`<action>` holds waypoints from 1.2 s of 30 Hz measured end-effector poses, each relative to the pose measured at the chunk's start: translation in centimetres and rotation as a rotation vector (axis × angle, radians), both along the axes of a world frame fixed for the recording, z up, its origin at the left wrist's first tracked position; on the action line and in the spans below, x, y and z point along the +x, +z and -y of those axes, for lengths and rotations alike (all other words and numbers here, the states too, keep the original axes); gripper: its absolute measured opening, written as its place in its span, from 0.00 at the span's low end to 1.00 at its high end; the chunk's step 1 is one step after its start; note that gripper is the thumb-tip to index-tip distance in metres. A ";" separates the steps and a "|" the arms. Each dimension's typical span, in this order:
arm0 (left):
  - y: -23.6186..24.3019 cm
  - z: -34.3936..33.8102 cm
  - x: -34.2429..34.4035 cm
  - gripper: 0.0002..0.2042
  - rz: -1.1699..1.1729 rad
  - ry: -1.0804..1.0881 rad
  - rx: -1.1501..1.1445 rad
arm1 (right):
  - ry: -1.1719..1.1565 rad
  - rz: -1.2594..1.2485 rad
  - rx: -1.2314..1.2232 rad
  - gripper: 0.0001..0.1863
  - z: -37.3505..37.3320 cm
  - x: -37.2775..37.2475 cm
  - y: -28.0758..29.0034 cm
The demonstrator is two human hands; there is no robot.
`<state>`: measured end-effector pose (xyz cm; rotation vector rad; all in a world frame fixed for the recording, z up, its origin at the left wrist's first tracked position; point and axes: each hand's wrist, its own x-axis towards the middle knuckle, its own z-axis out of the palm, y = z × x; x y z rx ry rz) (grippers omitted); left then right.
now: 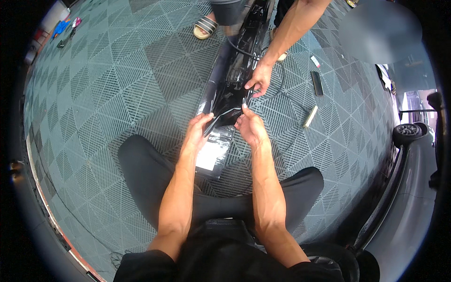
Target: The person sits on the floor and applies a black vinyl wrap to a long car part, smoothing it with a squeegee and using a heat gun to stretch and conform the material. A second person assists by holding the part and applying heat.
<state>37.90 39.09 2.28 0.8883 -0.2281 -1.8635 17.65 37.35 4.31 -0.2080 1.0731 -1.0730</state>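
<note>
Both hands, left hand [198, 129] and right hand [250, 126], pinch the dark film [224, 107] partly peeled off the glossy black panel [237, 61], whose twelve-o'clock stretch is still covered.

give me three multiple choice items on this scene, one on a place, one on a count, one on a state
1. Where does the long black glossy panel lie?
A. on the grey grid floor
B. on a workbench
C. on a car roof

2. How many hands touch it?
A. one
B. two
C. three

3. How does the left hand stand?
A. open and flat
B. pinching dark film
C. away from the panel

Key: 1 A, it rests on the tiles. 2 C, the left hand, right hand and another person's hand. 3 B, its fingers close on the film's edge.
</note>
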 end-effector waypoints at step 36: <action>-1.1 -3.0 -1.5 0.04 -0.014 0.099 0.039 | -0.078 -0.036 -0.047 0.09 -3.9 -1.5 -2.2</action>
